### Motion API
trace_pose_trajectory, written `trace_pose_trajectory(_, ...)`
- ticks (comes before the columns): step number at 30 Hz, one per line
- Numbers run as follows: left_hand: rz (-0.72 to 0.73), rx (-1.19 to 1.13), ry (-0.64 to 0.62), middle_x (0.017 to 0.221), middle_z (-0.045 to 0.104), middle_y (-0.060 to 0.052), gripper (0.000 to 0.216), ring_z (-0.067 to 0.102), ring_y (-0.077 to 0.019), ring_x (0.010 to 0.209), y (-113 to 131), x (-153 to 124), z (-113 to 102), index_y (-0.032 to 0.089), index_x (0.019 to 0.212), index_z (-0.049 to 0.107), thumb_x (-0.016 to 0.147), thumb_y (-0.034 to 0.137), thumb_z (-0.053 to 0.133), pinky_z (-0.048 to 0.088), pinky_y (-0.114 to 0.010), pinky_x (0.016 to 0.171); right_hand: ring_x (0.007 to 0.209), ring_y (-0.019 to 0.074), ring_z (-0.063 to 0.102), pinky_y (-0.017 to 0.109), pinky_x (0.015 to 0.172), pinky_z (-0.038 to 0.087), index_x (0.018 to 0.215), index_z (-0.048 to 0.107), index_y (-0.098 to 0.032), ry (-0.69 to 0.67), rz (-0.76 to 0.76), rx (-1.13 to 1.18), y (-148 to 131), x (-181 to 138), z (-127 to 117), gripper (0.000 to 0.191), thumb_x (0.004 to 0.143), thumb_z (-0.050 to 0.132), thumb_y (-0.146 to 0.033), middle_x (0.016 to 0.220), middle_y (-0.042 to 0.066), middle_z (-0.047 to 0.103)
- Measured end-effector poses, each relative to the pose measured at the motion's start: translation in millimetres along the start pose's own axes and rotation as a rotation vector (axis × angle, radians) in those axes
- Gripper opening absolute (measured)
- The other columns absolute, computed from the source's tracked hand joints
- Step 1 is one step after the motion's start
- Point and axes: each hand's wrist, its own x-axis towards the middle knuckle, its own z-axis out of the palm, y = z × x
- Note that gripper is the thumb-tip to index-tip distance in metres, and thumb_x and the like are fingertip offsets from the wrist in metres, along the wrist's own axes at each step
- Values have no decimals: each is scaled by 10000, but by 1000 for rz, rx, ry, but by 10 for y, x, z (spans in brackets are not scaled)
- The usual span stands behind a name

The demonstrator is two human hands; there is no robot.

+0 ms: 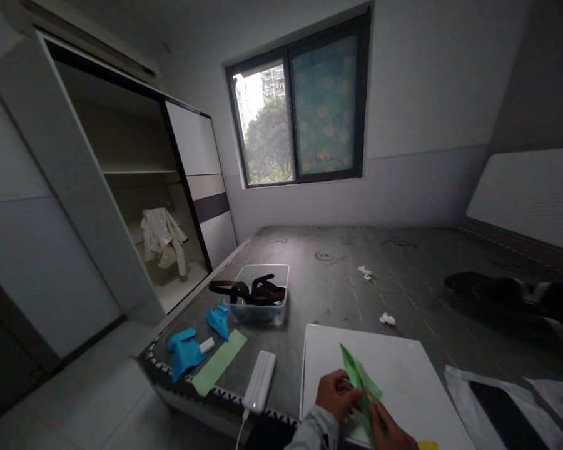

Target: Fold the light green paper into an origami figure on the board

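Low down, green folded paper [358, 377] pinched between left hand [338, 394], right hand [394, 428], on white board [403, 369]

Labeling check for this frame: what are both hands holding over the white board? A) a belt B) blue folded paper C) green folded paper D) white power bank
C: the left hand and right hand pinch the green folded paper above the white board; the blue paper pieces lie apart on the mattress.

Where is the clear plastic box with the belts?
The clear box sits left of centre on the grey mattress, just beyond the blue paper pieces.
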Motion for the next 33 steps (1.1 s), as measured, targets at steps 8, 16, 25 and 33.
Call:
trace_pose_trajectory(8,1,47,32,562,633,7,531,556,-94,458,159,-87,-25,139,830,650,596,614,689,428,-177,386,905,281,725,325,739,565,1079,720,-236,15,142,21,-262,-62,-131,522,878,338,-529,1029,86,754)
trace_pose_trajectory(16,42,139,94,658,710,-50,426,612,-147,585,61,-42,-74,112,754,710,658,526,682,484,-225,514,958,254,713,307,797,551,1182,669,-215,36,139,40,-426,-69,-240,518,914,326,-497,1117,96,725)
trace_pose_trajectory(25,82,186,-9,747,719,-42,406,593,-119,523,73,-79,-44,130,946,733,770,448,551,480,-225,481,945,253,714,339,819,542,1177,645,-221,133,215,-45,-291,-32,-374,424,895,402,-423,1055,84,748)
trace_pose_trajectory(33,170,384,-89,685,715,-31,283,572,-132,564,61,-190,1,146,879,762,682,321,658,467,-257,606,815,230,731,285,699,526,1159,657,-242,24,155,-111,-309,-62,-295,384,908,389,-356,976,59,767)
